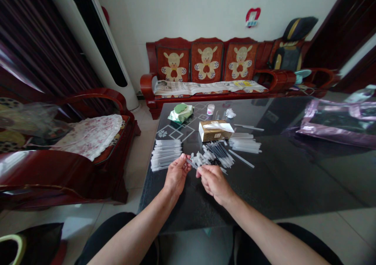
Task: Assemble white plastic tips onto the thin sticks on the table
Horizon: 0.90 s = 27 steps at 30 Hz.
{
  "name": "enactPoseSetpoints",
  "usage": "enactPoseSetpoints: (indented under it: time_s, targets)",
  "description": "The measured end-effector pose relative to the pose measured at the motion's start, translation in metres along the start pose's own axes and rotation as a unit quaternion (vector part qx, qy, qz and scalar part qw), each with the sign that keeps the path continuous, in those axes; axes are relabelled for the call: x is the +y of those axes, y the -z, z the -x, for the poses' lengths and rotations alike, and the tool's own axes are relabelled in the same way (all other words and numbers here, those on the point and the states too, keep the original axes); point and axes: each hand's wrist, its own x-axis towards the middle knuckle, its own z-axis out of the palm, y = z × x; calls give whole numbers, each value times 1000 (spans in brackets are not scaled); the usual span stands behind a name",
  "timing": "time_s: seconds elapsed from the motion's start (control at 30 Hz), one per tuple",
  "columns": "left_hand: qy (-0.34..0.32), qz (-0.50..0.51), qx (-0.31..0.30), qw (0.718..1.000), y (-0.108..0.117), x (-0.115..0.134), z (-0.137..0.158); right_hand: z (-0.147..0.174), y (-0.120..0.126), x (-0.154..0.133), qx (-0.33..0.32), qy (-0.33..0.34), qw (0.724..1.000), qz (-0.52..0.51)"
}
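My left hand (177, 173) is closed, pinching one end of a slim translucent white pen (192, 163) between thumb and fingers. At its other end my right hand (214, 182) grips with curled fingers, hiding that tip. The pen is held tilted, just above the near side of the table. Left of my left hand lies a row of similar white pens (167, 154). Beyond my hands are small whitish caps (198, 157) in a loose pile and a bundle of thin dark refills (220, 151). Translucent tubes (244, 143) are stacked farther right, with one loose tube (241, 159) lying apart.
On the dark glossy table (282, 175) stand a tissue box (216, 133), a green wipes pack (181, 113), a small white cup (210, 109) and a crumpled tissue (230, 113). A purple plastic bag (337, 122) lies right. A wooden sofa (205, 94) is behind, an armchair (88, 175) left.
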Motion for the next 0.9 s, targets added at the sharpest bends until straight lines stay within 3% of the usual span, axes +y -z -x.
enactPoseSetpoints:
  time_s: [0.13,0.23,0.33,0.5,0.6,0.7,0.8,0.9]
  targets:
    - [-20,-28,-2,999,0,-1,1,-1,-7,2,7,-36,991,-128]
    - [-28,-51,4,998,2,-1,0,-2,-5,3,-5,-39,989,-144]
    - [-15,-71,-2,997,6,2,-3,-3,2,3,-14,-32,993,-109]
    - [31,-137,-65,988,13,11,-6,-5,16,0,-39,-35,998,-20]
    - [23,-158,-72,985,17,22,-13,-7,24,0,-37,-18,999,29]
    - [-65,-203,-25,977,29,45,-27,-11,34,1,16,18,996,88]
    - [-184,-239,92,949,49,73,-46,-13,46,0,62,28,991,115]
    - [-224,-308,162,910,68,89,-62,-14,54,-1,77,21,989,123]
